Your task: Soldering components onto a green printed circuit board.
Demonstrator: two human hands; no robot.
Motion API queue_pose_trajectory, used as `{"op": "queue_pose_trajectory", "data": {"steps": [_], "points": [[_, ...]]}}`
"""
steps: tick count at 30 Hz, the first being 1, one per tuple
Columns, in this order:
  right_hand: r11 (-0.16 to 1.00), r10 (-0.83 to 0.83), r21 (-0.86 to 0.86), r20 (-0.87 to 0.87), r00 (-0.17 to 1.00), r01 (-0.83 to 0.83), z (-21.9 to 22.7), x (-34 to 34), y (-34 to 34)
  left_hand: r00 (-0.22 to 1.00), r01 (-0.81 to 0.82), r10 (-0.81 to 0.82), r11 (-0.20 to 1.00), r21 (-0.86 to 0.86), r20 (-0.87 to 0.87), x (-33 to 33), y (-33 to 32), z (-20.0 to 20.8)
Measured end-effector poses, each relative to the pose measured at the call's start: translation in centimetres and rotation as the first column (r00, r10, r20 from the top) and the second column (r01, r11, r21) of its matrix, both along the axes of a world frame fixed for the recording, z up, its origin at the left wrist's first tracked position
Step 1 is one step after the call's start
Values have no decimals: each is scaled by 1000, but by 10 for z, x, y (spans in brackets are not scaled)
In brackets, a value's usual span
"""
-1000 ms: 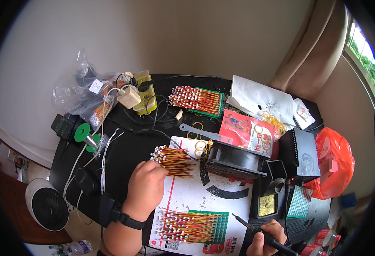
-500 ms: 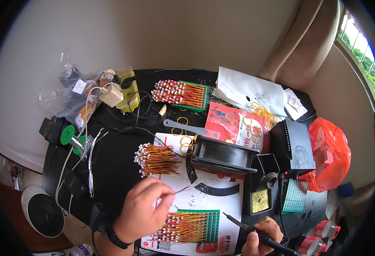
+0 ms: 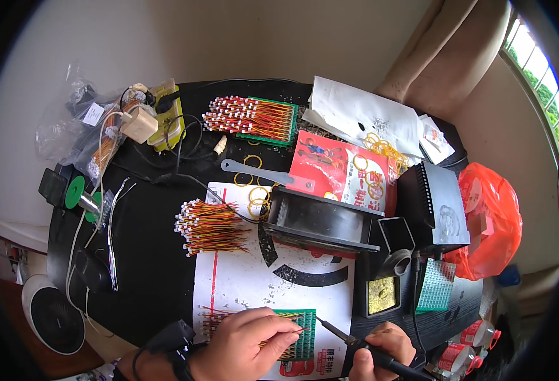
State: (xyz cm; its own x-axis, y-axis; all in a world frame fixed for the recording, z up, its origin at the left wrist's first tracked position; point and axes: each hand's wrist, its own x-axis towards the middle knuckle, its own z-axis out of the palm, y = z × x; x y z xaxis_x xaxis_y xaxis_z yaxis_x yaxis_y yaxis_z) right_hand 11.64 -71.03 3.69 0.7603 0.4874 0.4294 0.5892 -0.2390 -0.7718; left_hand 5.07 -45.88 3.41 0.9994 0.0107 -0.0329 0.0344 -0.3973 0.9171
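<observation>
My left hand [image 3: 254, 343] pinches a thin wire lead [image 3: 302, 330] with thumb and forefinger, low over a green circuit board panel [image 3: 305, 349]. Red and yellow leads lie in rows across that panel, partly hidden under the hand. A soldering iron [image 3: 354, 342] is in my right hand [image 3: 387, 346]; its tip points up and left, close to the panel's upper right corner. Whether the tip touches the board I cannot tell. Up and left of my left hand lies a pile of red, yellow and dark leads with white connectors [image 3: 206, 228].
Beyond the hands stands a black frame-like housing [image 3: 321, 219]. To its right are an iron stand [image 3: 397, 257], a yellow sponge tray [image 3: 382, 296] and a black soldering station [image 3: 435, 203]. Another wired panel [image 3: 254, 120] lies at the back. Solder spools [image 3: 87, 202] sit left.
My left hand has moved down and right with the wire lead, from above the white sheet to the panel. The whole view has shifted slightly; the soldering iron stays beside the panel.
</observation>
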Motion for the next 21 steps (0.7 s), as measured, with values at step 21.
{"op": "queue_pose_trajectory", "data": {"steps": [21], "points": [[997, 62, 43, 35, 997, -63, -2, 9, 12, 938, -59, -127, 858, 510, 322, 0, -18, -16]]}}
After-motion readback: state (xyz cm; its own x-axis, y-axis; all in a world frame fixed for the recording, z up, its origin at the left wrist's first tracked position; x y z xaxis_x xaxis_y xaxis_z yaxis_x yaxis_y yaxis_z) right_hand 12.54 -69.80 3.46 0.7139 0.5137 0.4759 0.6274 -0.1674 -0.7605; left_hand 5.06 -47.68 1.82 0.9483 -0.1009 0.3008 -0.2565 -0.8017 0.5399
